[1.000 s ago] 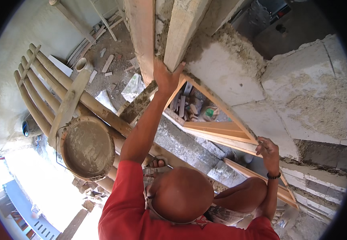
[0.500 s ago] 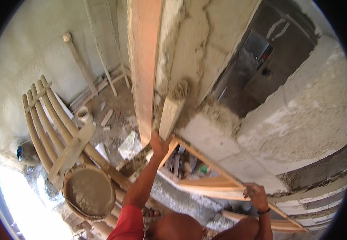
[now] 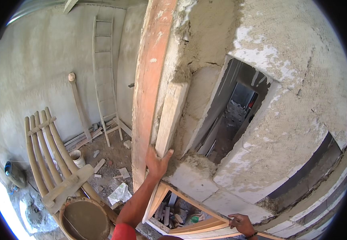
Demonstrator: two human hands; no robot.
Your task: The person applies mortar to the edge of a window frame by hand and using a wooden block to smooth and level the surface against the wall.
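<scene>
My left hand [image 3: 157, 162] is wrapped round the lower end of a pale wooden straightedge [image 3: 171, 118], thumb on its right side. The straightedge leans up along the wall strip beside an orange-brown wooden door frame [image 3: 151, 80]. Grey mortar [image 3: 183, 74] sits at its upper end, against the partly plastered wall [image 3: 211, 36]. Lower right, my right hand [image 3: 241, 225] grips the edge of a light wooden frame [image 3: 195, 201], fingers curled at its rim.
A round tub of wet mortar [image 3: 84, 218] stands lower left by a rack of wooden poles [image 3: 47, 146] with a plank [image 3: 68, 188] across it. A ladder [image 3: 104, 72] leans at the back wall. A narrow opening [image 3: 237, 108] cuts the wall. Rubble and a bucket [image 3: 77, 158] lie on the floor.
My view has tilted upward, showing more of the wall and ladder. The straightedge now shows longer, reaching higher along the wall, with my left hand still at its lower end. My right hand stays at the frame.
</scene>
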